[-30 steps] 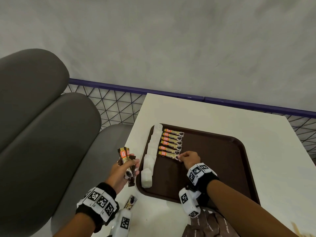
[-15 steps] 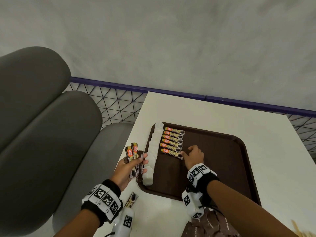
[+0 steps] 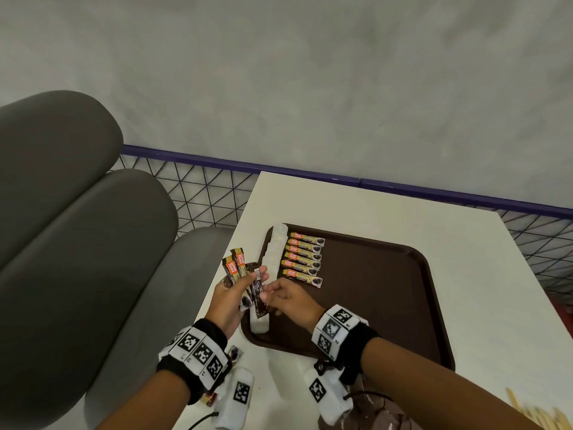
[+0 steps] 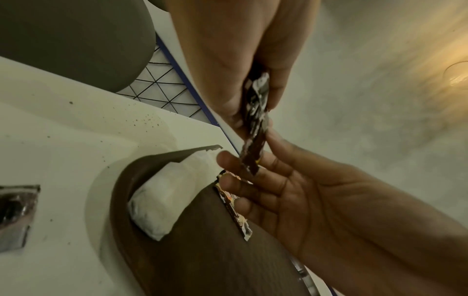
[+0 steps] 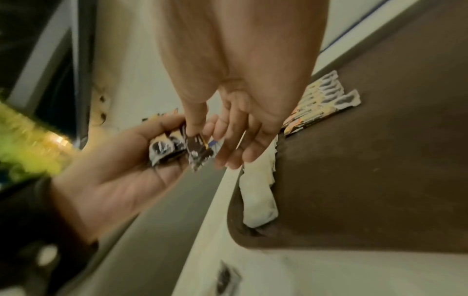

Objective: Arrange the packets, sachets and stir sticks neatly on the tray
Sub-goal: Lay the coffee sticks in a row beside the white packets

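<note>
My left hand hovers over the brown tray's left edge and grips a fan of sachets: two gold-and-orange coffee sticks and a dark sachet. My right hand reaches across and pinches that dark sachet between thumb and fingers. On the tray lie a column of white packets along the left rim and a neat row of several coffee sticks beside it.
One loose sachet lies on the white table near my left wrist. A pile of brown packets and wooden stir sticks sit at the near edge. Grey seat cushions and a purple rail border the table.
My right hand left the row of coffee sticks on the tray and moved left to the dark sachet in my left hand. My left hand shifted right, toward the tray's edge.
</note>
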The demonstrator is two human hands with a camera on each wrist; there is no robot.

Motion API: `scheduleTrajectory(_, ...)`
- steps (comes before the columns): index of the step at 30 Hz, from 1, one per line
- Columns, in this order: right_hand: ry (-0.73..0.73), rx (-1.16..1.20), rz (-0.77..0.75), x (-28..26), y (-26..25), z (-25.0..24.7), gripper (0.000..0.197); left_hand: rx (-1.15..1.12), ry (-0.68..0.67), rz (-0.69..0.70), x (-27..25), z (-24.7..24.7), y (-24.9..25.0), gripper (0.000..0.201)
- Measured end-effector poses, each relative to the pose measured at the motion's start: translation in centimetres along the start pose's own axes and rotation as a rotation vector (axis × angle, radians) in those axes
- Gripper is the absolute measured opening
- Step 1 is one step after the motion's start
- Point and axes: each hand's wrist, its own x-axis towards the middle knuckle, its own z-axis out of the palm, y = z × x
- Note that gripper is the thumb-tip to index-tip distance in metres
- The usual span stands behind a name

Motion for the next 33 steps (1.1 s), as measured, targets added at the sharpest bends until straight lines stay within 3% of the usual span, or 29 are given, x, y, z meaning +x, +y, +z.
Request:
scheduleTrajectory(3, -0.069, 0.139, 0.040, -0.5, -0.9, -0.6, 0.016, 0.020, 0.015, 0.023, -0.1, -0.3, 0.3, 0.024)
scheduleTrajectory(6, -0.033, 0.050, -0.032, -0.8, -1.2, -1.1, 0.017, 0.007, 0.045, 0.038, 0.1, -0.5, 0.5, 0.020)
scheduleTrajectory(9, 0.193, -0.184, -0.195, -1.1, -1.3, -1.7, 0.016, -0.029, 0.095, 0.043, 0.3, -0.7, 0.8, 0.013)
scheduleTrajectory(12, 0.393, -0.612, -0.350, -1.8, -1.3, -2.1, 0.004, -0.025, 0.079, 0.045, 0.4, -1.1, 0.9, 0.017)
scheduleTrajectory(15, 0.416, -0.861, -0.467, -2.1, -1.0, -2.2, 0.008, 0.012, 0.053, 0.025, 0.5, -1.1, 0.6, 0.022)
scheduleTrajectory(23, 0.478, -1.172, -0.725, -2.0, -0.4, -2.1, 0.011, 0.013, 0.049, -0.010, 0.9, -1.0, 0.2, 0.023)
scheduleTrajectory(27, 0.381, -1.200, -0.711, -1.9, 0.2, -2.6, 0.013, 0.060, 0.050, -0.009, 0.9, -0.9, -0.1, 0.011)
scheduleTrajectory(29, 0.329, -1.099, -0.652, -2.0, 0.3, -2.8, 0.011, 0.080, 0.065, 0.008, 1.0, -1.0, -0.2, 0.009)
scheduleTrajectory(33, 0.361, -0.689, -0.347, -1.6, 0.7, -4.0, 0.026, 0.083, 0.067, 0.028, 1.4, -1.2, -0.5, 0.018)
